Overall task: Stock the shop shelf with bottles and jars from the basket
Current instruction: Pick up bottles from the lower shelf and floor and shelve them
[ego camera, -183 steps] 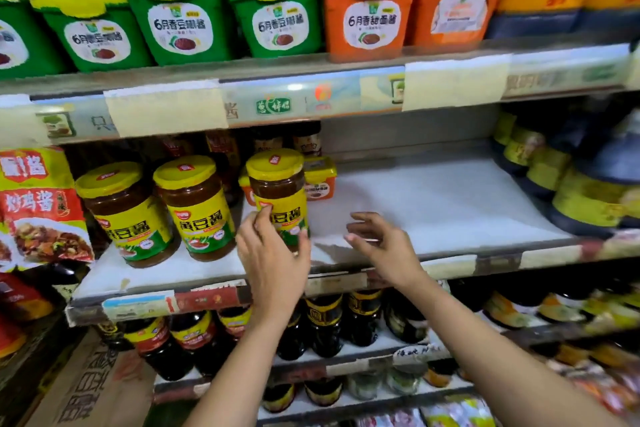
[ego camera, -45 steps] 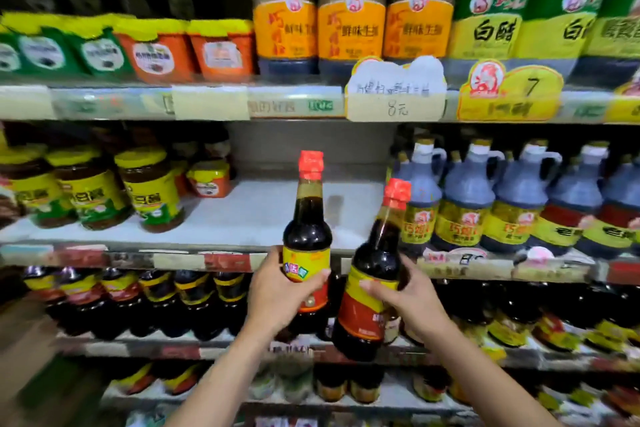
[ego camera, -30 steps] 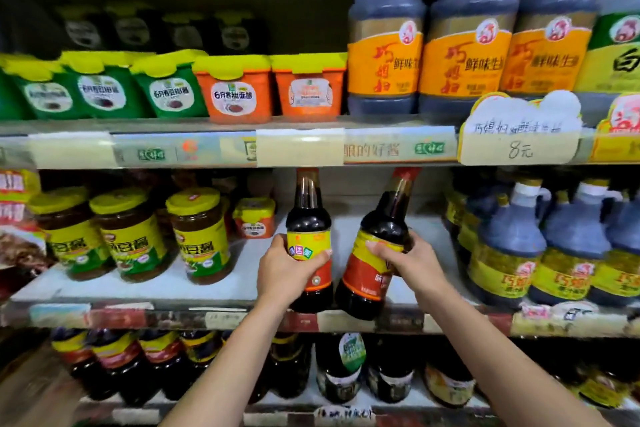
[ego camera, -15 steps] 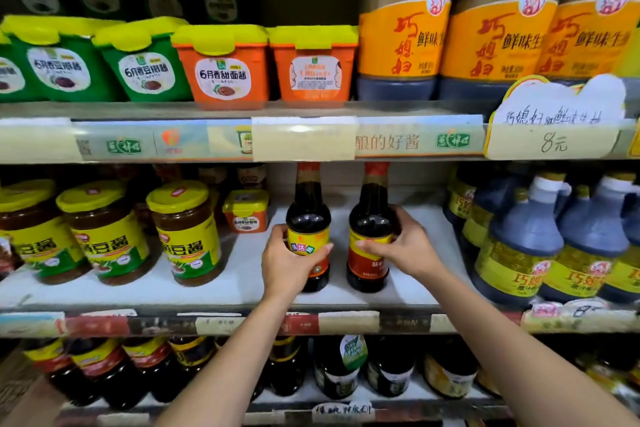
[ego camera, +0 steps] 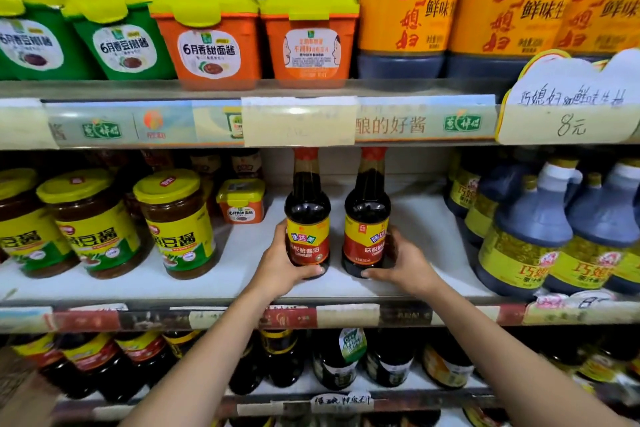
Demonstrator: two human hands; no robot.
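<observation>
Dark bottles [ego camera: 307, 218] upright — one per hand [ego camera: 280, 267]

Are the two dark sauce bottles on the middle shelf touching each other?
Apart. The head view shows a strip of white shelf between the left bottle and the right bottle.

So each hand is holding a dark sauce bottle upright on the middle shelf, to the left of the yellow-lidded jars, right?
Wrong side. In the head view the left hand and right hand hold the bottles right of the yellow-lidded jars.
</observation>
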